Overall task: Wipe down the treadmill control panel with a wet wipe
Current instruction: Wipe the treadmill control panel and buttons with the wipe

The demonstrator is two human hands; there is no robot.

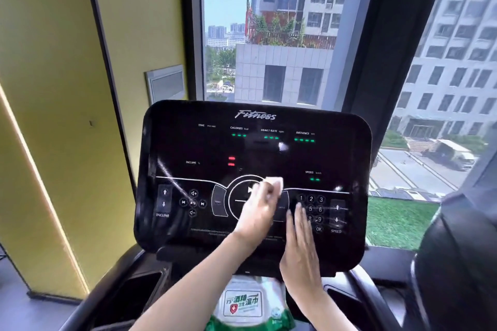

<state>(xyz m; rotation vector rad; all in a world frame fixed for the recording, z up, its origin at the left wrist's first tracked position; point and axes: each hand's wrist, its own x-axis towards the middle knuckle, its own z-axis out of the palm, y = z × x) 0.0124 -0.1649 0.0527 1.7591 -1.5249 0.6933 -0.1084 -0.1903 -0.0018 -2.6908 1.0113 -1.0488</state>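
Nearest sits the alcohol wipe pack (242, 301), under the lit control panel (188, 142). The left hand (258, 207) pinches the wet wipe (274, 182) at the far edge of the central button (243, 196). The right hand (298, 244) lies flat, fingers straight, by the keypad (316, 209), where firm pressure might trigger keys.

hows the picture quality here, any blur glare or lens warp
Head view: motion blur smears the left hand and the wet wipe it grips. Also in the head view, daylight leaves bright glare spots and streaks on the glossy control panel, and the wide lens makes the window frame lean and bow.
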